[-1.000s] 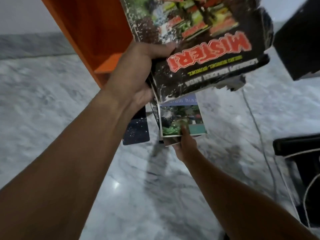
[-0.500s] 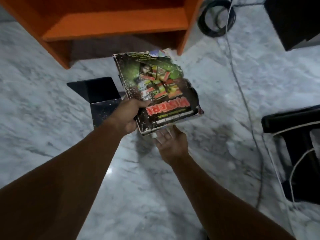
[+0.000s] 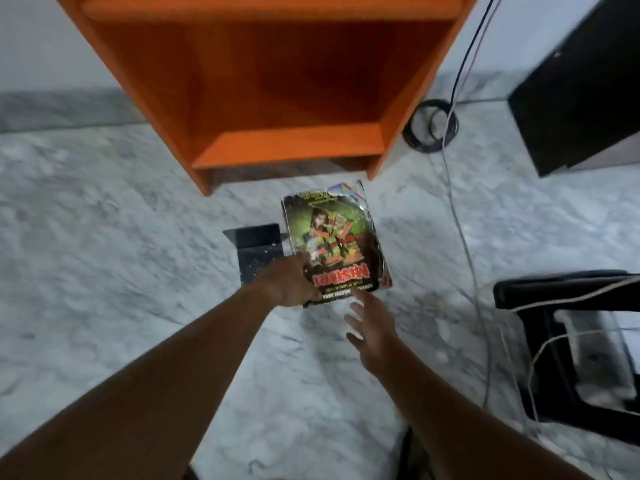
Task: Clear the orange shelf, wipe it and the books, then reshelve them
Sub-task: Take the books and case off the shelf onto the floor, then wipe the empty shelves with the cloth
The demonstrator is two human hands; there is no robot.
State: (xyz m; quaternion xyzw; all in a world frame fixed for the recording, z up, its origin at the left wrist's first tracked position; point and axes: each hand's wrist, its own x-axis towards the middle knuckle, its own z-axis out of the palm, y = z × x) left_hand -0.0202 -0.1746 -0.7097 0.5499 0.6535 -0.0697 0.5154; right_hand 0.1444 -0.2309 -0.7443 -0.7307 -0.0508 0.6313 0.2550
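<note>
I can read one word only: "MISTERI" in big red letters on the worn cover of the book [image 3: 337, 251], upside down from my view. The smaller yellow and white lines printed beside it are too blurred for me to make out.

The shelf [image 3: 277, 98] stands on the floor [image 3: 104, 237] at twelve o'clock. The book stack [image 3: 337, 247] lies before it, a laptop [image 3: 258, 249] just at its nine o'clock, coiled cable [image 3: 431, 126] at two.
</note>
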